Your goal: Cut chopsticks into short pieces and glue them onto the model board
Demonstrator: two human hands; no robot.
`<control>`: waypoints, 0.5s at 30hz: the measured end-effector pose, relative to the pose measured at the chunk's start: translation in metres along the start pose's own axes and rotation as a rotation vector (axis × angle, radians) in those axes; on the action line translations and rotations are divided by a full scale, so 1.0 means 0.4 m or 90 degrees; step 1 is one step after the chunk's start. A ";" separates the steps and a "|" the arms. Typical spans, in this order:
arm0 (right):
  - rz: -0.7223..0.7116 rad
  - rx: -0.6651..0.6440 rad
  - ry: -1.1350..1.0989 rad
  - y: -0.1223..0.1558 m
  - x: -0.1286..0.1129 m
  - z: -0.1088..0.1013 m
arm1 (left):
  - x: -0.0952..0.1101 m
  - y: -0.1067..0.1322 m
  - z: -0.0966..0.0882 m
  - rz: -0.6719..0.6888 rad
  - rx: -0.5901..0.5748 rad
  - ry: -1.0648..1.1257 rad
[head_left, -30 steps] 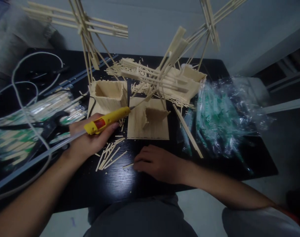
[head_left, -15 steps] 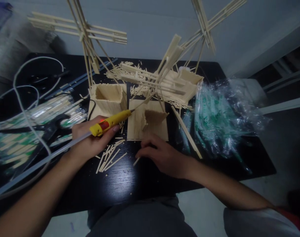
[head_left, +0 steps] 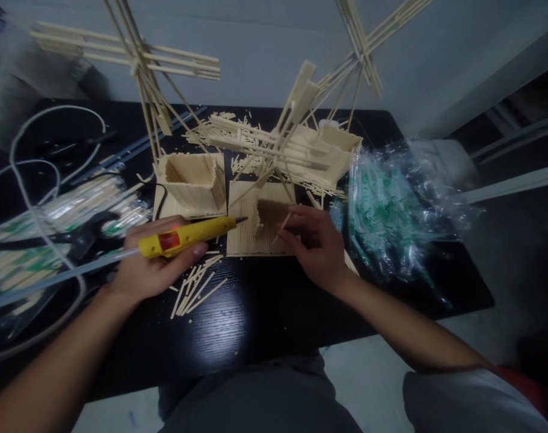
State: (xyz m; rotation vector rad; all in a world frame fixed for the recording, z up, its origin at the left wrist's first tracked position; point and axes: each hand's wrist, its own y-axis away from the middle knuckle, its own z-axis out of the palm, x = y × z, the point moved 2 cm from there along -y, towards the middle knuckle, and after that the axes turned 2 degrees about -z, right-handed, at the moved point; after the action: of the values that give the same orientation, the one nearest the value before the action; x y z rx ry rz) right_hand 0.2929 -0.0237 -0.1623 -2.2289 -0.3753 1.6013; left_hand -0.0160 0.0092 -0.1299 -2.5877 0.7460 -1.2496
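My left hand point(head_left: 154, 264) is closed around a yellow hot glue gun point(head_left: 187, 236), with a long glue stick point(head_left: 97, 260) running out of its back. Its nozzle points right, toward a small stick-built model point(head_left: 242, 234) with a square base and a low walled box. Over the right side of that box, my right hand point(head_left: 316, 243) pinches a short wooden stick point(head_left: 283, 227) between thumb and fingers. Several loose cut sticks point(head_left: 195, 291) lie on the black table below the glue gun. Another stick-built box point(head_left: 197, 192) stands just beyond my left hand.
Windmill-like stick frames point(head_left: 141, 57) rise at the back, before the wall. Clear plastic packets point(head_left: 386, 210) lie at the right, and packaged sticks point(head_left: 75, 210) at the left under a white cable point(head_left: 39, 192). A pile of short sticks point(head_left: 237, 135) covers the table's rear.
My right hand has lifted from the table's front, carrying the short stick up to the small box. The glue gun has turned more level and shifted slightly left and down.
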 end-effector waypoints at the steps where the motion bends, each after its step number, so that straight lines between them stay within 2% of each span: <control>1: -0.003 -0.001 -0.008 -0.001 0.004 0.000 | 0.009 -0.005 0.001 0.047 -0.012 0.013; 4: -0.016 0.000 -0.026 -0.004 0.010 0.001 | 0.028 -0.011 0.008 0.158 -0.059 0.044; 10: -0.029 0.042 -0.084 -0.005 -0.002 0.003 | 0.030 -0.002 0.030 0.206 -0.119 0.012; 15: 0.004 0.031 -0.096 -0.001 -0.002 0.013 | 0.033 -0.002 0.041 0.237 -0.111 -0.036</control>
State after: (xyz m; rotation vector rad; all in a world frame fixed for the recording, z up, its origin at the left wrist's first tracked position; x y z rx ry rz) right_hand 0.2879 -0.0229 -0.1628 -2.0820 -0.3658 1.7673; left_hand 0.0039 0.0023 -0.1310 -2.4415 1.3030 -1.0343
